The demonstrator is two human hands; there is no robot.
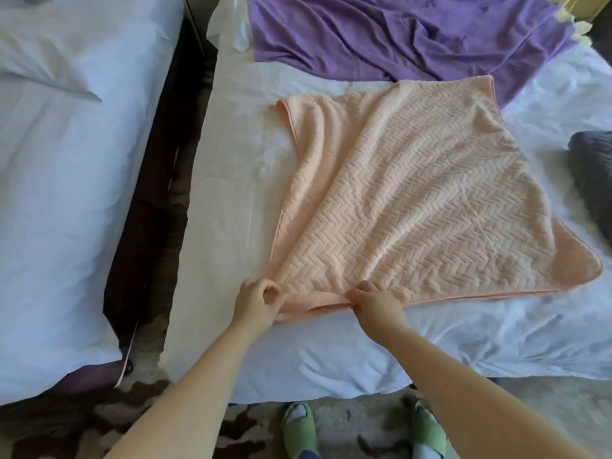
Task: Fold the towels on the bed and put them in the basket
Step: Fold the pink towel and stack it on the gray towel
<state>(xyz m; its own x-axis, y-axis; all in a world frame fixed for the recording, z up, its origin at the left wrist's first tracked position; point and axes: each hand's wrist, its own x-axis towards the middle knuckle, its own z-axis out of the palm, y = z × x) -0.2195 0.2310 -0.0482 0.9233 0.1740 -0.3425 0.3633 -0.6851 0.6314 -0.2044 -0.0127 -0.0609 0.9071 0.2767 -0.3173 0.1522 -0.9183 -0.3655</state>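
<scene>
A peach towel (407, 193) with a herringbone weave lies spread on the white bed (238, 180), doubled over with a lower layer showing at its right corner. My left hand (256, 299) pinches the towel's near left corner. My right hand (376, 304) grips the near edge a little to the right, fingers closed on the fabric. A purple towel (407, 34) lies crumpled at the far side of the bed. No basket is in view.
A second white bed (66, 193) stands to the left across a dark gap (155, 210). A dark grey cloth (592, 173) lies at the right edge. Pale yellow fabric (576, 14) shows at the far right corner. My feet in green slippers (299, 429) stand on a patterned rug.
</scene>
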